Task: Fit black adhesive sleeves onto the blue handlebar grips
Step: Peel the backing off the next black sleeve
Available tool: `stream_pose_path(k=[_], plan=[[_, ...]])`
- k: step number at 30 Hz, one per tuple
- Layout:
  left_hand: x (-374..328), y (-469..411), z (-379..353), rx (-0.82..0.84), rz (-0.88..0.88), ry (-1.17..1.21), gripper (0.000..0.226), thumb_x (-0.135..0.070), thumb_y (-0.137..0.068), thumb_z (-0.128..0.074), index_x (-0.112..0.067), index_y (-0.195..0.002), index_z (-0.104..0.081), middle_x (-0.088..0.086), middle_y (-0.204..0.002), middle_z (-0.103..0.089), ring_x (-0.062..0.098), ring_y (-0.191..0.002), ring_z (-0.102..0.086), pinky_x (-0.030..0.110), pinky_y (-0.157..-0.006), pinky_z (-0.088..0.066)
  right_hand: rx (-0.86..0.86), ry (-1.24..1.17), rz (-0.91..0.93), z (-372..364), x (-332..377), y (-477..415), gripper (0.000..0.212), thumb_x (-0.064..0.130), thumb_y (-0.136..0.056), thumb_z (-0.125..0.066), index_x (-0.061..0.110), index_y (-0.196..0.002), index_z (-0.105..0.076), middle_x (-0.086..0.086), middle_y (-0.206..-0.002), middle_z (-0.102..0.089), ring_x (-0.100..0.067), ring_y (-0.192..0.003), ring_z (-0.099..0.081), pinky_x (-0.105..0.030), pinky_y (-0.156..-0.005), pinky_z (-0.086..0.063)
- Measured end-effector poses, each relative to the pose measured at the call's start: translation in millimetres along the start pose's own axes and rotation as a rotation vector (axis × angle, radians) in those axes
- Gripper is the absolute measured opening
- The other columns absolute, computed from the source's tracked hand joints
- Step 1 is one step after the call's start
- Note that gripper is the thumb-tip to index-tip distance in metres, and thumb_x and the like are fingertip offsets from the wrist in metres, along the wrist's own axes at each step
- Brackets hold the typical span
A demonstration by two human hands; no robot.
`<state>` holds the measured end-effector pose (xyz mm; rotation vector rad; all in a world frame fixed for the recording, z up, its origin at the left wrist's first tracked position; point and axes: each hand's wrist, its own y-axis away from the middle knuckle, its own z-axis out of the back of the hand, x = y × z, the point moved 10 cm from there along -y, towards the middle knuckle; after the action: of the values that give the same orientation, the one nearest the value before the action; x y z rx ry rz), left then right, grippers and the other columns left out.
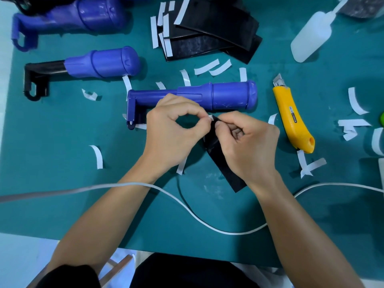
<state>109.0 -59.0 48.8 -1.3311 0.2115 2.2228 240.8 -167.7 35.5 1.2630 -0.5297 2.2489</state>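
Both hands meet over the middle of the green mat (62, 204). The left hand (172, 129) has thumb and forefinger nipped together on a small white backing tab (211, 117) at the top corner of a black sleeve (224, 167). The right hand (247, 142), fingers curled, pinches the same end of that sleeve. The strip runs slantwise under its palm toward the mat's near edge.

Just beyond the knuckles lies a blue grip (224, 95) on its side, fat end pointing to the right edge, its surface bare. A yellow utility knife (291, 117) lies just right of the hands, blade tip toward the far edge.

Toward the far left corner are 2 more grips: one on a black bracket (104, 63), and another (83, 15) beyond it, partly cut off. A loose heap of black sleeves (212, 28) sits at the far edge, and a white squeeze bottle (311, 36) lies near the far right corner. Curled white paper strips (97, 156) are scattered all over. A white cable (187, 206) loops across the near side, passing under both forearms.
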Motion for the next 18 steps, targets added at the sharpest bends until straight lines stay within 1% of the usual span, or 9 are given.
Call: stream_pose_path(k=[1, 3, 6, 7, 10, 11, 12, 14, 18], plan=[[3, -1, -1, 0.012, 0.022, 0.026, 0.022, -0.01, -0.079, -0.076, -0.031, -0.071, -0.071, -0.022, -0.077, -0.07, 0.007, -0.079, -0.062, 0.02, -0.087, -0.042, 0.002, -0.041, -0.037, 0, -4, -1, 0.013, 0.008, -0.091, -0.072, 0.01, -0.08, -0.076, 0.0, -0.059, -0.061, -0.021, -0.055, -0.053, -0.038, -0.055, -0.047], [10, -2, -3, 0.035, 0.082, 0.115, 0.029, -0.005, -0.079, -0.075, -0.032, -0.07, -0.069, -0.021, -0.074, -0.069, 0.006, -0.078, -0.06, 0.02, -0.085, -0.043, 0.003, -0.134, -0.118, 1, -12, -5, 0.012, 0.009, -0.089, -0.073, 0.015, -0.08, -0.077, 0.002, -0.064, -0.066, -0.018, -0.058, -0.057, -0.027, -0.056, -0.047], [14, -1, -5, 0.054, 0.132, 0.237, 0.027, -0.004, -0.08, -0.075, -0.03, -0.071, -0.071, -0.019, -0.075, -0.07, 0.008, -0.078, -0.061, 0.026, -0.087, -0.045, 0.018, -0.254, -0.203, 1, -22, -8, 0.017, 0.013, -0.088, -0.072, 0.025, -0.077, -0.076, 0.006, -0.062, -0.068, -0.011, -0.055, -0.057, -0.017, -0.056, -0.044], [14, 0, -5, 0.055, 0.13, 0.258, 0.025, -0.006, -0.08, -0.075, -0.029, -0.071, -0.071, -0.019, -0.075, -0.07, 0.007, -0.078, -0.061, 0.025, -0.087, -0.044, 0.024, -0.271, -0.222, 0, -24, -9, 0.018, 0.014, -0.088, -0.071, 0.026, -0.076, -0.076, 0.006, -0.06, -0.066, -0.01, -0.053, -0.055, -0.019, -0.055, -0.044], [15, -1, -6, 0.059, 0.15, 0.356, 0.017, -0.01, -0.079, -0.074, -0.023, -0.067, -0.073, -0.017, -0.076, -0.071, 0.007, -0.078, -0.062, 0.023, -0.086, -0.043, 0.034, -0.308, -0.286, -2, -33, -9, 0.013, 0.019, -0.087, -0.071, 0.022, -0.076, -0.077, -0.005, -0.058, -0.064, -0.026, -0.054, -0.052, -0.034, -0.053, -0.044], [16, -1, -6, 0.059, 0.164, 0.398, 0.016, -0.01, -0.079, -0.073, -0.022, -0.067, -0.074, -0.015, -0.077, -0.071, 0.009, -0.079, -0.062, 0.025, -0.085, -0.044, 0.034, -0.317, -0.3, -3, -35, -9, 0.011, 0.021, -0.086, -0.071, 0.023, -0.078, -0.077, -0.008, -0.058, -0.064, -0.026, -0.054, -0.05, -0.038, -0.054, -0.045], [17, -1, -6, 0.055, 0.174, 0.432, 0.017, -0.01, -0.079, -0.073, -0.022, -0.067, -0.073, -0.014, -0.078, -0.072, 0.01, -0.08, -0.062, 0.025, -0.084, -0.045, 0.034, -0.323, -0.309, -3, -37, -9, 0.011, 0.022, -0.086, -0.071, 0.024, -0.078, -0.077, -0.007, -0.058, -0.064, -0.021, -0.054, -0.051, -0.038, -0.055, -0.045], [16, -1, -6, 0.05, 0.176, 0.468, 0.015, -0.009, -0.078, -0.073, -0.022, -0.07, -0.073, -0.012, -0.079, -0.072, 0.013, -0.08, -0.063, 0.025, -0.082, -0.045, 0.035, -0.325, -0.31, -3, -37, -9, 0.012, 0.023, -0.086, -0.071, 0.029, -0.078, -0.077, 0.002, -0.057, -0.065, -0.012, -0.055, -0.054, -0.032, -0.057, -0.046], [14, -2, -5, 0.042, 0.161, 0.519, 0.023, -0.012, -0.078, -0.073, -0.034, -0.071, -0.076, -0.011, -0.08, -0.072, 0.018, -0.08, -0.062, 0.038, -0.08, -0.044, 0.044, -0.34, -0.306, -5, -37, -8, 0.013, 0.022, -0.087, -0.071, 0.029, -0.079, -0.077, 0.006, -0.057, -0.064, -0.009, -0.054, -0.052, -0.027, -0.054, -0.044]])
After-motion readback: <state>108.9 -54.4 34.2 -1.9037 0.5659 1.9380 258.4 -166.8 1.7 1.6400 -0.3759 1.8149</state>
